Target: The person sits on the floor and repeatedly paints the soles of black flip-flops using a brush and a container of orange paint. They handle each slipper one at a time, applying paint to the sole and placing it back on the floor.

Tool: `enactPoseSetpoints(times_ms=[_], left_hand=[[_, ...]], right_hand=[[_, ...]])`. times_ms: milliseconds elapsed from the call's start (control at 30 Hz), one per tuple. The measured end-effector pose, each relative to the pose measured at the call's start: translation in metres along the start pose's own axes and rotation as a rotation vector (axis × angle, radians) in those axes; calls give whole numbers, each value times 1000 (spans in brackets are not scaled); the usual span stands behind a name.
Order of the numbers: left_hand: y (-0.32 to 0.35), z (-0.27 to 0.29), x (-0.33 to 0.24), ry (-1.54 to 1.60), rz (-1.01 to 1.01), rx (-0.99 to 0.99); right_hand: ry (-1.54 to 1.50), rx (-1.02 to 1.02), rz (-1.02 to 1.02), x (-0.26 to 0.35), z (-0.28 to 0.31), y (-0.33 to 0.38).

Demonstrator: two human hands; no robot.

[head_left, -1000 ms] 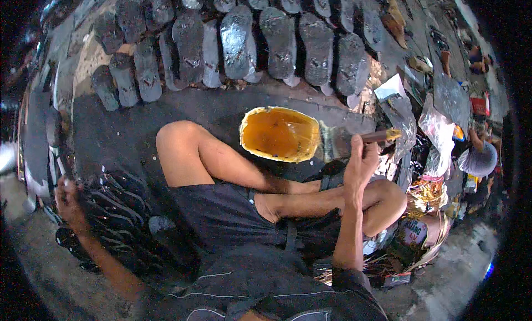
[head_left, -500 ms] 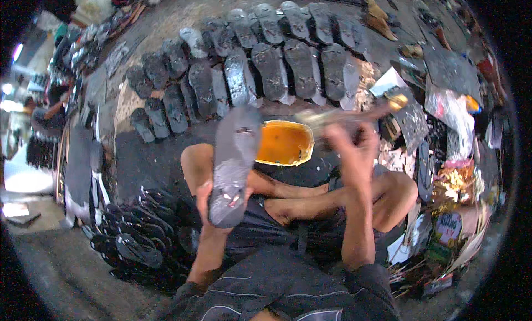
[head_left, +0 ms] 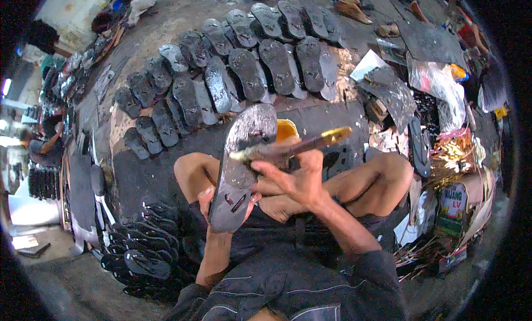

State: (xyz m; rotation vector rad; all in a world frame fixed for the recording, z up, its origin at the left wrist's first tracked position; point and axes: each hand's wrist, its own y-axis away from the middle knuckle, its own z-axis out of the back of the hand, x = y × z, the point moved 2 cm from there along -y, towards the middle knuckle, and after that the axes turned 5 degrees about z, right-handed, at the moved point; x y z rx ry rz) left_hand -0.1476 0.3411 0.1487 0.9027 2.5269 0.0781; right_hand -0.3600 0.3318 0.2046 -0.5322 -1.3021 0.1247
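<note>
My left hand (head_left: 206, 201) grips a dark flip-flop sole (head_left: 234, 189) by its lower end, thumb on one side and fingers on the other. The sole's upper half looks wet and shiny, and strap ends show in its holes. In my right hand (head_left: 303, 183) is a brush (head_left: 293, 148), blurred by motion. Its bristles lie over the middle of the sole, touching or very near it. Behind the sole and brush, a tub of orange-yellow glue-like stuff (head_left: 286, 130) is mostly hidden.
Rows of dark soles (head_left: 280, 72) lie on the floor ahead. At my left is a pile of black flip-flops (head_left: 145, 260). Scraps, a clear plastic bag (head_left: 446, 102) and a printed carton (head_left: 451, 210) crowd the right. Another person (head_left: 44, 146) sits far left.
My right hand has swung the brush leftward from beside the tub onto the sole. The sole has tilted slightly, its upper half now looking wetter. The view has shifted a little.
</note>
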Motion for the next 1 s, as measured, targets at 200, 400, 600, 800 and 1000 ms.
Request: enactPoseSetpoints(times_ms=[200,400,600,800,1000], left_hand=[[1,-5,-11,-50,-29,18],[3,30,-5,-62,191,148],[1,-15,-5,-276,148,-226],[-50,15,-5,-250,71,-30],[-50,-26,12,20,46,89]], right_hand=[[272,-161,129,4,17,-6],[235,-163,214,19,45,-34],[235,-297,76,-16,68,-60],[-72,330,328,34,-8,59],[98,-18,82,5,12,-37]])
